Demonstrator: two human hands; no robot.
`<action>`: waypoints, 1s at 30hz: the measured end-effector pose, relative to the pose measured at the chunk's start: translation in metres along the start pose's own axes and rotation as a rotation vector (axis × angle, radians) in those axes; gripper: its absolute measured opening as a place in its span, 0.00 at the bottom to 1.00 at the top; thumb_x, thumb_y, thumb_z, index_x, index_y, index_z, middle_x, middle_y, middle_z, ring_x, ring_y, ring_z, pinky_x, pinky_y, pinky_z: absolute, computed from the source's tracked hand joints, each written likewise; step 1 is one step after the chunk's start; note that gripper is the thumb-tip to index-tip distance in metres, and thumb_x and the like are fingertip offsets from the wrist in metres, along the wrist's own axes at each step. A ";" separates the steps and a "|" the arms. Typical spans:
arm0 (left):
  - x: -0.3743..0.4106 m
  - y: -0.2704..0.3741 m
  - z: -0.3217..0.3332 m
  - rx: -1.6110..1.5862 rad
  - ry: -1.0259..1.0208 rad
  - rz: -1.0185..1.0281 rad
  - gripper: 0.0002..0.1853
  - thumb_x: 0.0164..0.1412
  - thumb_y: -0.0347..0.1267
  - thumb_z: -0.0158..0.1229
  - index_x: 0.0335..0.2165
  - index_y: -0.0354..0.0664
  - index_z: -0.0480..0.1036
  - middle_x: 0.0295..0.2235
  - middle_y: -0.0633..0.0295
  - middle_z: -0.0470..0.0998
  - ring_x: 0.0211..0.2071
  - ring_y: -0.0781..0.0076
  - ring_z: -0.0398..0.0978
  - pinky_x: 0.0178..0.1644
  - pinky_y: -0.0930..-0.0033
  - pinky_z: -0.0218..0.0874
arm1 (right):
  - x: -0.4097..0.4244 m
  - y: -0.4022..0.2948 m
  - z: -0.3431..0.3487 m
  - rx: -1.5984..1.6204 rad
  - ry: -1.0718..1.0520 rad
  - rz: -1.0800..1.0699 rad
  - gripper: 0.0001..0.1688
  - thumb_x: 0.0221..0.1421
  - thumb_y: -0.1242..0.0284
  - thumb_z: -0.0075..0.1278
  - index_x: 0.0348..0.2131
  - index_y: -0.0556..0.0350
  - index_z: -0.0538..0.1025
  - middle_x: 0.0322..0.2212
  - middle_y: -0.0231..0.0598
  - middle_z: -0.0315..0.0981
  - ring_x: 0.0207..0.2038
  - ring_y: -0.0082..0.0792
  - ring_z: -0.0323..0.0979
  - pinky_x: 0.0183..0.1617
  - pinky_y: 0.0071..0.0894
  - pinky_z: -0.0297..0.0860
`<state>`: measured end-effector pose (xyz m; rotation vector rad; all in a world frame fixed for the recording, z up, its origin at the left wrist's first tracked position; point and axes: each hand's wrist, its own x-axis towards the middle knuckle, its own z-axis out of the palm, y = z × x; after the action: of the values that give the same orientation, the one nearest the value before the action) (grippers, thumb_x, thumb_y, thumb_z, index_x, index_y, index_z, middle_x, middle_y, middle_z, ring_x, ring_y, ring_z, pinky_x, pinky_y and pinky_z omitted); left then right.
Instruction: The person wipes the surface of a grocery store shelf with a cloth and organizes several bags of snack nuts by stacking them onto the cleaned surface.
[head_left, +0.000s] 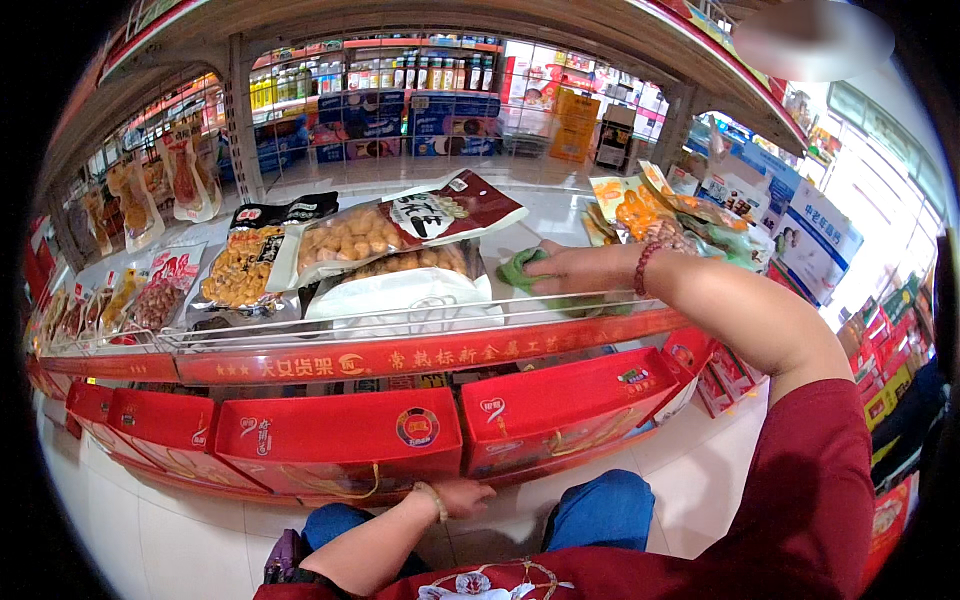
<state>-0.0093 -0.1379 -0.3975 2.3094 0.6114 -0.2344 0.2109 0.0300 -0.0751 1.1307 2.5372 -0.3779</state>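
Observation:
My right hand (559, 270) presses a green cloth (519, 271) onto the white shelf board (517, 238), in a gap between snack packs. Left of the cloth lie a large brown-and-clear bag of peanuts (352, 241) and, partly under it, a white-fronted bag (405, 304). To its right, several packs of dried snacks (637, 202) are heaped. My left hand (463, 497) hangs low by the lower edge of the red gift boxes (337, 431), fingers slightly apart, with nothing seen in it. Whether it touches a box cannot be told.
A thin wire rail (337, 321) and a red shelf edge (435, 352) run along the front. Behind stands a wire mesh back (375, 157); an upper shelf (450, 15) overhangs. Sealed packs hang at left (187, 172). Blue-and-white cartons (810, 240) stand at right, above white floor tiles (690, 457).

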 end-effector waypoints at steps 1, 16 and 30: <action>0.002 0.002 0.000 0.019 -0.039 -0.002 0.24 0.55 0.39 0.44 0.49 0.41 0.58 0.44 0.48 0.66 0.46 0.51 0.64 0.49 0.58 0.55 | -0.002 0.001 0.001 0.012 -0.018 0.047 0.27 0.57 0.58 0.31 0.52 0.53 0.57 0.54 0.65 0.38 0.59 0.56 0.32 0.61 0.32 0.38; -0.009 0.010 0.012 0.008 0.183 0.172 0.22 0.51 0.37 0.48 0.46 0.41 0.61 0.36 0.46 0.70 0.39 0.49 0.68 0.42 0.54 0.60 | 0.104 0.122 -0.024 -0.351 0.148 0.298 0.24 0.51 0.69 0.33 0.48 0.57 0.62 0.45 0.54 0.60 0.49 0.58 0.54 0.51 0.48 0.56; -0.003 0.013 -0.009 0.016 -0.017 0.006 0.25 0.55 0.41 0.43 0.50 0.44 0.57 0.45 0.47 0.65 0.46 0.50 0.63 0.49 0.57 0.55 | 0.029 0.018 -0.003 -0.192 0.059 0.049 0.27 0.58 0.59 0.29 0.53 0.51 0.56 0.53 0.62 0.43 0.52 0.55 0.51 0.57 0.33 0.49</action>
<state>-0.0052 -0.1409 -0.3819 2.3224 0.5964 -0.2563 0.2053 0.0618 -0.0861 1.1435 2.5263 -0.0876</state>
